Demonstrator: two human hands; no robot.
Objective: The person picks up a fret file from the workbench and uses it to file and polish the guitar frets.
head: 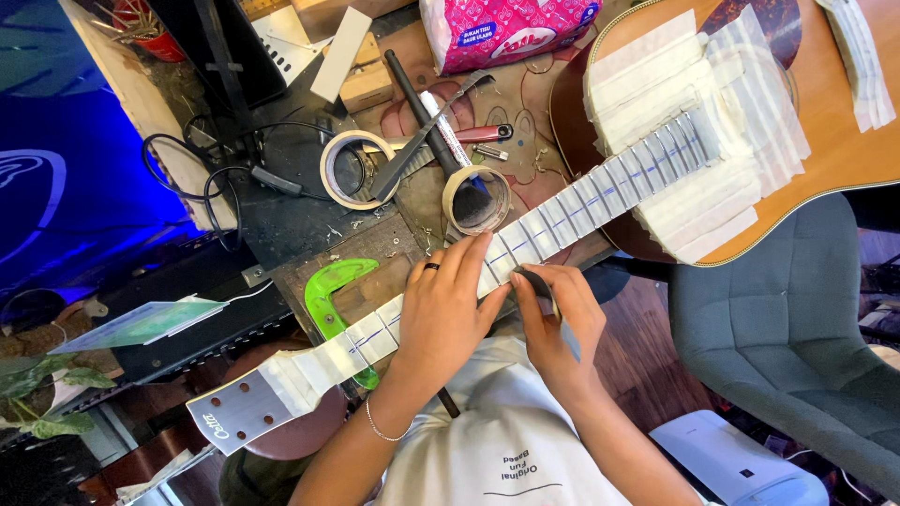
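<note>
An acoustic guitar lies across the workbench, its neck [581,201] running from lower left to upper right and covered in strips of pale masking tape between the frets. Its orange body [834,141] is at the upper right, with tape around the soundhole. The headstock [239,412] points to the lower left. My left hand [445,305], with a dark ring and a thin bracelet, rests flat over the middle of the neck. Beside it, my right hand [553,314] pinches a small dark tool [539,281] against the edge of the neck.
Two rolls of tape [342,169] [476,199] sit on the bench beyond the neck, with a black tool handle [422,112], a metal file [427,141], cables and a pink tissue pack [506,28]. A green clamp [328,295] sits under the neck. A grey chair [787,319] stands at right.
</note>
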